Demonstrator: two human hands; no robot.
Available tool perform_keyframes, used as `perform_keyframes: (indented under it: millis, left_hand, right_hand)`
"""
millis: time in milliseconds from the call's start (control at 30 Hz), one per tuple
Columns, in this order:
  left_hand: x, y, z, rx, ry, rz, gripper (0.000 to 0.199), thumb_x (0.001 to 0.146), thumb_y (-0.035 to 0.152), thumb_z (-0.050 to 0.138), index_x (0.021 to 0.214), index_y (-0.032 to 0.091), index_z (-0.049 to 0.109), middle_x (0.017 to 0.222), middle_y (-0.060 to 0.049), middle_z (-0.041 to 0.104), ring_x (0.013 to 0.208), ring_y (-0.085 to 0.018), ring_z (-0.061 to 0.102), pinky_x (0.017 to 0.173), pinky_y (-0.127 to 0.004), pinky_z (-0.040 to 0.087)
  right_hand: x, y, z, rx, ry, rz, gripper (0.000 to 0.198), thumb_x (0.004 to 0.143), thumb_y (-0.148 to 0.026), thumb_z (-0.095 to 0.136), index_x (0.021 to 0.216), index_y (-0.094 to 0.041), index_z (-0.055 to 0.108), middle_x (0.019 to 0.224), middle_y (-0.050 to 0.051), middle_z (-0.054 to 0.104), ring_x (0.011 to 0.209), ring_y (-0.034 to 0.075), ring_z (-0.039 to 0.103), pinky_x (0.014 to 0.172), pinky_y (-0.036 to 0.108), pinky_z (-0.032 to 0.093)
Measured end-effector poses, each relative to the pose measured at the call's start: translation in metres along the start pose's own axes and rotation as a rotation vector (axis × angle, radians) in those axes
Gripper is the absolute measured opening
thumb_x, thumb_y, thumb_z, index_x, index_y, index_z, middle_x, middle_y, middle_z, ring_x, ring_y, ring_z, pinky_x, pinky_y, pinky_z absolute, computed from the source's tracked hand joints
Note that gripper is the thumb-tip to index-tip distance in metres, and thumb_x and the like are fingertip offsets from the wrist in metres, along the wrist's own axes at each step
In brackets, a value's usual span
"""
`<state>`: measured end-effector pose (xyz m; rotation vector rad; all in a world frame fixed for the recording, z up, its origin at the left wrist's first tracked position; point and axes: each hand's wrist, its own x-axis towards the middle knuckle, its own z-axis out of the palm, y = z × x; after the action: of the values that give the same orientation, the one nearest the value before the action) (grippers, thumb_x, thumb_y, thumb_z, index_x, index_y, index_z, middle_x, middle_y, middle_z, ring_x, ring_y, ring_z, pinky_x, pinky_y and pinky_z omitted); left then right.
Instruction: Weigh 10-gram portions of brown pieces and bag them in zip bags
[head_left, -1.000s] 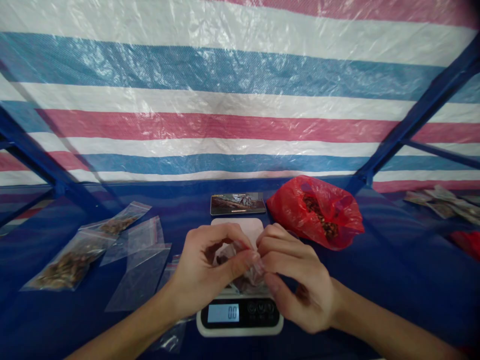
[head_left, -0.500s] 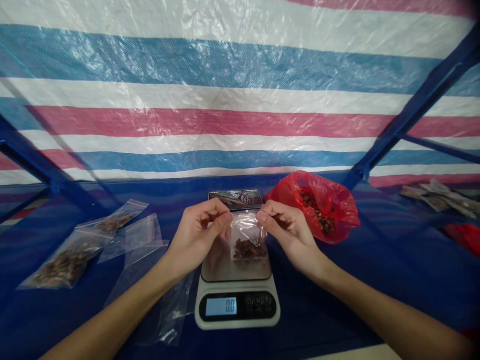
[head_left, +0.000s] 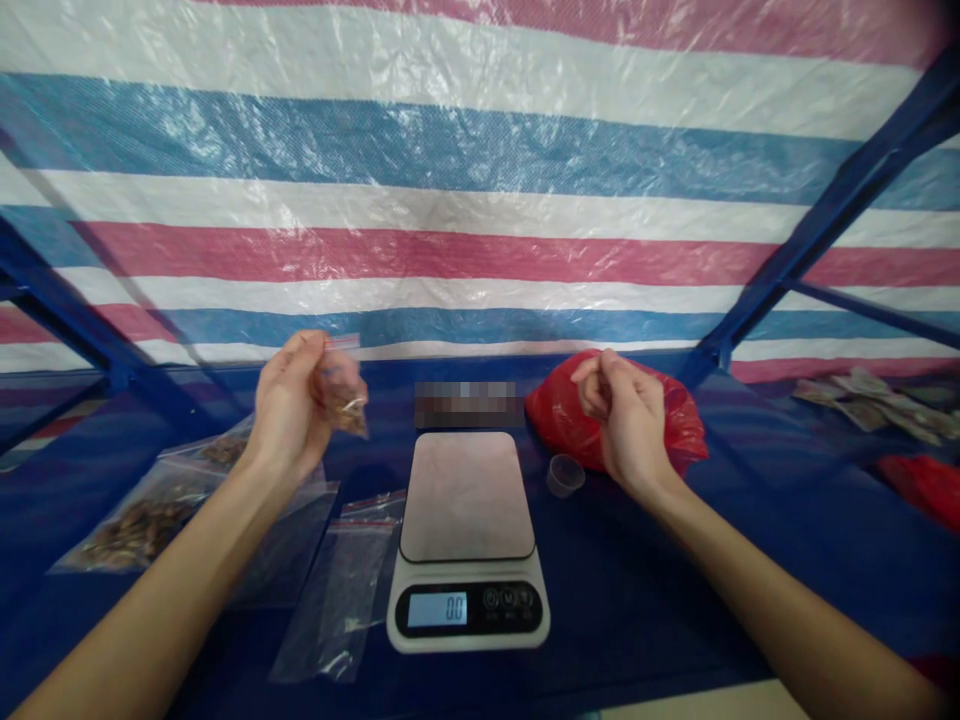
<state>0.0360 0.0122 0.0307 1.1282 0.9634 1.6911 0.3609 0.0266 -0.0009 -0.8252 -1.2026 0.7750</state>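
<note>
My left hand (head_left: 296, 405), raised at the left of the scale, is closed on a small zip bag (head_left: 346, 395) holding brown dried pieces. My right hand (head_left: 626, 415) has its fingers curled in, in front of a red plastic bag (head_left: 559, 405). Whether those fingers hold anything is hidden. Between the hands stands a kitchen scale (head_left: 469, 500) with a bare plate and a display of 0.0. Just right of it sits a small clear plastic cup (head_left: 565, 475).
Left of the scale lie flat zip bags (head_left: 341, 570) and a larger zip bag of brown pieces (head_left: 139, 525). A blurred-out box (head_left: 469, 404) is behind the scale. Blue frame bars (head_left: 817, 230) rise at both sides before a striped sheet (head_left: 450, 255). More packets (head_left: 877, 400) lie far right.
The small filled bag has left the scale and moved left and up in my left hand. My right hand has let go of it and moved right, before the red bag. The cup now shows.
</note>
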Motion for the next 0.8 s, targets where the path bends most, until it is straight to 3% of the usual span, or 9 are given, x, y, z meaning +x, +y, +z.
perform_keyframes:
  millis: [133,233,300,400,467,533,600,667,800]
  left_hand:
    - [-0.001,0.016,-0.022,0.227,0.117,0.138,0.024,0.095,0.037,0.066,0.082,0.023,0.050,0.048,0.010,0.049,0.035,-0.008,0.042,0.035,-0.019,0.034]
    - [-0.005,0.029,-0.055,0.549,0.196,0.112,0.028,0.091,0.050,0.070,0.091,0.024,0.058,0.045,0.011,0.047,0.029,-0.007,0.034,0.028,-0.017,0.026]
    - [-0.006,0.036,-0.085,0.797,0.166,0.049,0.037,0.082,0.057,0.074,0.095,0.025,0.062,0.050,0.010,0.055,0.030,-0.010,0.041,0.027,-0.019,0.032]
    - [-0.003,0.039,-0.134,0.991,0.186,0.019,0.049,0.068,0.062,0.080,0.097,0.026,0.063,0.061,0.007,0.065,0.036,-0.013,0.050,0.030,-0.022,0.038]
    - [-0.002,0.036,-0.160,1.093,0.184,0.169,0.047,0.069,0.065,0.072,0.097,0.028,0.063,0.069,0.001,0.068,0.052,-0.019,0.065,0.042,-0.026,0.047]
    - [-0.005,0.033,-0.176,1.255,0.169,0.357,0.041,0.073,0.062,0.066,0.098,0.030,0.066,0.083,-0.005,0.071,0.081,-0.028,0.074,0.065,-0.037,0.058]
    - [-0.014,0.032,-0.177,1.377,0.123,0.447,0.036,0.084,0.056,0.059,0.110,0.033,0.069,0.103,-0.010,0.070,0.112,-0.036,0.070,0.091,-0.049,0.056]
    - [-0.027,0.031,-0.165,1.392,0.021,0.456,0.035,0.093,0.051,0.054,0.122,0.036,0.067,0.122,-0.011,0.067,0.124,-0.038,0.063,0.106,-0.054,0.049]
    - [-0.047,0.025,-0.136,1.392,-0.438,0.412,0.030,0.100,0.049,0.056,0.122,0.033,0.070,0.128,-0.006,0.071,0.122,-0.032,0.065,0.109,-0.048,0.049]
  right_hand:
    - [-0.006,-0.001,0.001,-0.092,-0.057,-0.089,0.047,0.107,-0.051,0.056,0.076,-0.018,0.070,0.054,-0.005,0.038,0.050,0.011,0.031,0.051,0.030,0.023]
    - [-0.011,-0.007,0.003,-0.153,-0.101,-0.103,0.048,0.106,-0.050,0.056,0.073,-0.018,0.068,0.055,-0.004,0.041,0.051,0.011,0.034,0.053,0.030,0.026]
    - [-0.014,-0.010,0.004,-0.196,-0.125,-0.100,0.049,0.106,-0.051,0.055,0.071,-0.018,0.068,0.055,-0.004,0.042,0.051,0.011,0.035,0.052,0.030,0.026]
    - [-0.016,-0.011,0.005,-0.230,-0.150,-0.091,0.050,0.106,-0.052,0.054,0.072,-0.018,0.069,0.055,-0.004,0.041,0.050,0.011,0.035,0.051,0.029,0.026]
    - [-0.016,-0.010,0.005,-0.237,-0.160,-0.093,0.049,0.106,-0.052,0.054,0.072,-0.018,0.069,0.055,-0.004,0.040,0.050,0.011,0.035,0.051,0.029,0.026]
    - [-0.016,-0.008,0.004,-0.244,-0.167,-0.100,0.049,0.106,-0.052,0.055,0.072,-0.018,0.069,0.055,-0.004,0.040,0.050,0.011,0.035,0.051,0.029,0.025]
    - [-0.015,-0.006,0.003,-0.267,-0.174,-0.105,0.049,0.106,-0.052,0.055,0.073,-0.018,0.069,0.055,-0.004,0.039,0.050,0.012,0.034,0.050,0.029,0.024]
    - [-0.015,-0.004,0.002,-0.309,-0.183,-0.122,0.049,0.106,-0.051,0.053,0.074,-0.018,0.069,0.055,-0.004,0.039,0.050,0.012,0.035,0.051,0.029,0.025]
    - [-0.015,-0.006,0.000,-0.441,-0.229,-0.202,0.046,0.108,-0.047,0.051,0.076,-0.020,0.069,0.060,-0.002,0.048,0.055,0.014,0.044,0.056,0.030,0.033]
